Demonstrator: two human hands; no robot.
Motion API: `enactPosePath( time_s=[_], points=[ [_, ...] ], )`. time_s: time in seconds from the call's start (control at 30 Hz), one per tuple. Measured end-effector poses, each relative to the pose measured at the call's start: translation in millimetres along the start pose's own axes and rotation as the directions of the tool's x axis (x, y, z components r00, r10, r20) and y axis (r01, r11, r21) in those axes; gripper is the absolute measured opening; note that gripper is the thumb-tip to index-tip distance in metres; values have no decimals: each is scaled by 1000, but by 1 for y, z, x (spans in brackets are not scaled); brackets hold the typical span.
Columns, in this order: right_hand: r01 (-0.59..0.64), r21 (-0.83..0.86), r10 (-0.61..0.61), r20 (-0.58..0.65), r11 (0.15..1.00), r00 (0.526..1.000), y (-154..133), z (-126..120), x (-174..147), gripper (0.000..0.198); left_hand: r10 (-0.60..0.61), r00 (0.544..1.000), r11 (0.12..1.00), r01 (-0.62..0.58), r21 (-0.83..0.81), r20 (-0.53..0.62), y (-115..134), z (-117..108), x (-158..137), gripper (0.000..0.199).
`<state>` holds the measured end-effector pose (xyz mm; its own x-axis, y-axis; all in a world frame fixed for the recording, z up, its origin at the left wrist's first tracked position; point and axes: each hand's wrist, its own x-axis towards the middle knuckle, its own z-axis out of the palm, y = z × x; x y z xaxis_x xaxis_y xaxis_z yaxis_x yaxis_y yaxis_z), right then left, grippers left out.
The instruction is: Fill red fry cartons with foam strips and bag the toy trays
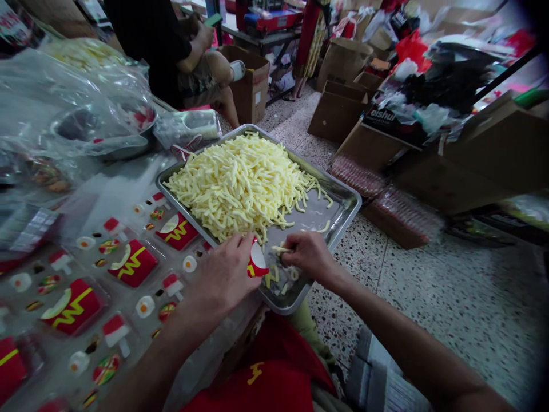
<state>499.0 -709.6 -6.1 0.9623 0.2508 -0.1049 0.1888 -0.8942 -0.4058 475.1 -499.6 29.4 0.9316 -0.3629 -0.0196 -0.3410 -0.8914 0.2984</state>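
My left hand point(227, 268) is closed on a small red french-fry box point(258, 260) with a yellow mark and a white curved opening, over the near corner of a metal tray point(342, 200). Just right of it, my right hand point(309, 257) pinches pale yellow sticks point(280, 249) shaped like french fries; how many is hidden by the fingers. A big heap of the same sticks point(240, 180) fills the far left part of the tray, and a few lie loose near my right hand.
Left of the tray, clear plastic packs point(132, 263) hold red fry boxes and small food-shaped pieces. Behind them are plastic bags and a metal bowl point(81, 123). Cardboard boxes point(338, 109) stand on the speckled floor. A person in black point(141, 51) sits at the back; another stands farther off.
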Motion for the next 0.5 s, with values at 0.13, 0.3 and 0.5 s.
enactPosePath(
  time_s=[0.13,0.3,0.5],
  points=[
    [284,-157,-297,-67,946,953,-13,-16,3,5,29,998,997,-25,-75,51,17,11,18,54],
    [420,-167,-416,57,892,907,-21,-27,-6,8,29,999,897,-7,-441,42,25,28,32,53],
    [369,121,-364,-57,922,930,-24,-31,-43,25,17,989,768,-107,-632,-146,24,42,13,67]
  ],
)
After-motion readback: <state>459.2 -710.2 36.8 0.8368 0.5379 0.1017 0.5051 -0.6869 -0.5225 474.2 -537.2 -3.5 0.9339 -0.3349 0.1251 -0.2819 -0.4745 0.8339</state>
